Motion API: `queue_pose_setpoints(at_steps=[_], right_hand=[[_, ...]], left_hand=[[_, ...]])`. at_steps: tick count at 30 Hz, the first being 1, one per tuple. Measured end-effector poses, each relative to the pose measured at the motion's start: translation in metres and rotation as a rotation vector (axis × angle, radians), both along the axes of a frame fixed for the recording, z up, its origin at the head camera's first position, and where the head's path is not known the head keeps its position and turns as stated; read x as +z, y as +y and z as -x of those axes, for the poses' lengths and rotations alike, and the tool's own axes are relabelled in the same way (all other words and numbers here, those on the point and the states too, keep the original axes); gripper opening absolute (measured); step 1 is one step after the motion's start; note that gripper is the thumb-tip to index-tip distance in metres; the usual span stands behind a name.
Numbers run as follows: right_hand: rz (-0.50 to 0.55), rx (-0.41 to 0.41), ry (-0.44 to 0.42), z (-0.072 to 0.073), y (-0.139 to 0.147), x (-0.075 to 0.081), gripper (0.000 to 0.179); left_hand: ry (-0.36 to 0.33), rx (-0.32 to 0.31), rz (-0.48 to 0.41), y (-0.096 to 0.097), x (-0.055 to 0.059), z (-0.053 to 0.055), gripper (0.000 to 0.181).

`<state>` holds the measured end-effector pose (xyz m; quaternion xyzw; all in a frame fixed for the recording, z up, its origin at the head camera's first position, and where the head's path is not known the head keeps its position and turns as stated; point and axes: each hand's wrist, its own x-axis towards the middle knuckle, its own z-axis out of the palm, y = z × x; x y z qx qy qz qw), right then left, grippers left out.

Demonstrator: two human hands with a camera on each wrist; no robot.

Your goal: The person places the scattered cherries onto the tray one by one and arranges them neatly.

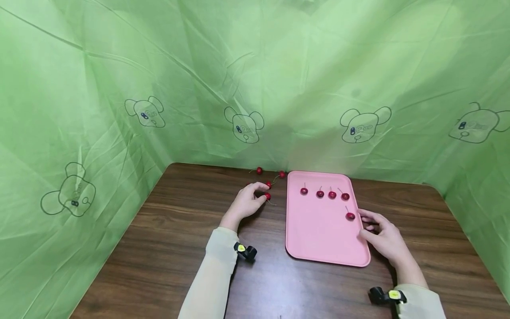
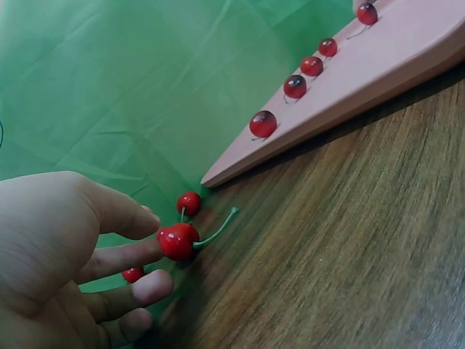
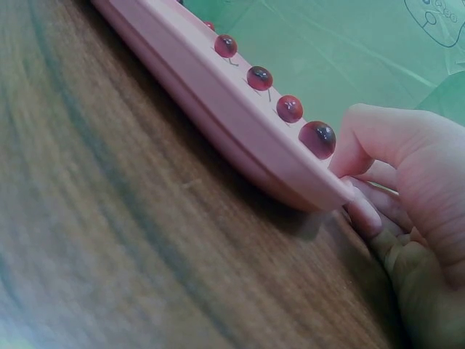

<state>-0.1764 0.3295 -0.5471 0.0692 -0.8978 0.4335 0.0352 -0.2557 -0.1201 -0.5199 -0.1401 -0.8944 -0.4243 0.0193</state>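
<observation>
A green curtain [image 1: 307,88] is hanging behind and beside the dark wooden bench [image 1: 259,283]. A pink tray [image 1: 322,241] is lying on that bench, its long axis running away from the person. The right hand [image 1: 384,237] is holding the tray's right edge, its digits bending in about the rim. The left hand [image 1: 247,201] is hovering left of the tray, its thumb and index finger standing a little apart, and I'm not seeing it having a firm hold of anything.

Five cherries [image 1: 332,194] are sitting on the tray, four in a row towards the far end and one nearer, by the right rim. Two loose cherries [image 1: 259,170] are resting near the bench's back edge, a middle cherry [image 1: 269,184] is lying by the left index fingertip, and the nearest cherry [image 2: 179,241] is lying right at the thumb tip, on the tray side of the left hand. The right hand is working well apart from it, across the tray. Whether skin is touching that cherry, I'm not able to tell. It is looking nearly round, so only its green stem [image 2: 219,230] is giving it a direction, pointing away from the fingers, towards the tray's side.
</observation>
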Motion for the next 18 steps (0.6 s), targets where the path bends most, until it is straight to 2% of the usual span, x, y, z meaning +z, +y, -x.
queue_pose_setpoints(at_steps=[8,18], right_hand=[[0.010,-0.004,-0.005,-0.0013,0.0003,-0.0002,0.061],[-0.002,0.000,-0.005,-0.0002,-0.0006,0.0002,0.061]], left_hand=[[-0.032,-0.026,0.001,0.0025,-0.0021,0.0008,0.031],[-0.063,-0.014,-0.009,0.0003,-0.0076,0.0012,0.034]])
